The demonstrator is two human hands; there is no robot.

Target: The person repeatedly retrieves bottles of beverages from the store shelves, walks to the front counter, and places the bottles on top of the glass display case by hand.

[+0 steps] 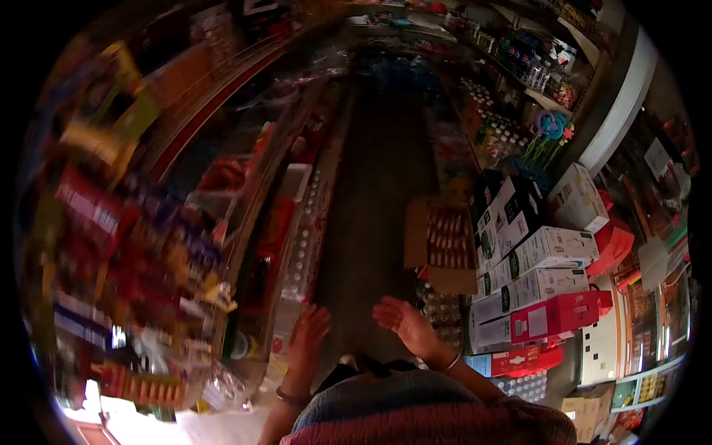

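The open carton (454, 281), in which rows of small packets (448, 228) are packed, is set at the right of the dark aisle floor (382, 185), beyond the right hand (406, 325) and somewhat to its right; the two are apart. The right hand is held well open, fingers extended, and nothing is grasped. Any reach into the carton would, it is judged, best be made from above, between the spread flaps, with the fingers kept together and the small round-topped containers (442, 308) just beside the right hand left unbrushed. The left hand (307, 335), across the aisle, is likewise opened and empty; it is placed near the closer end of a row of pale round tops (300, 259), though contact there cannot be told. Farther right, white boxes (549, 248) are stacked above red packages (560, 315); at far left, bright wrapped goods (96, 200) are blurred beyond identification.
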